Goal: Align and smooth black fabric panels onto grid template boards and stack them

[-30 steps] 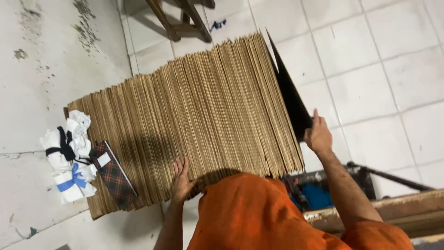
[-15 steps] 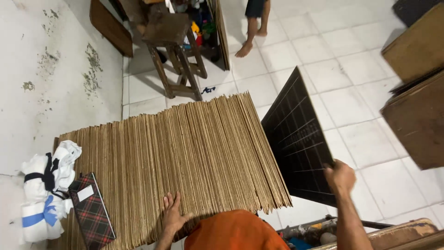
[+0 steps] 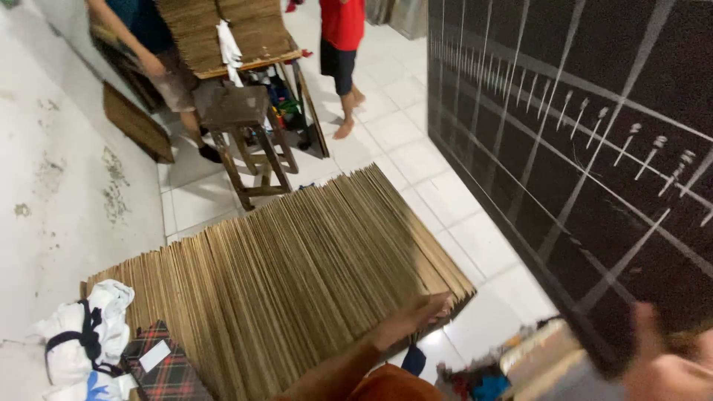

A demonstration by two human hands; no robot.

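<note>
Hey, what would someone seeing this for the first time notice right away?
A big black board ruled with pale lines and studded with rows of nails fills the right side, tilted up close to the camera, with the right hand at its lower edge. Below centre, a wide stack of brown cardboard sheets stands on edge, with the left hand resting on its near end.

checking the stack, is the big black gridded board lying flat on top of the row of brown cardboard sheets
No, the big black gridded board is raised beside the row of brown cardboard sheets, gripped at its lower edge by the right hand.
</note>
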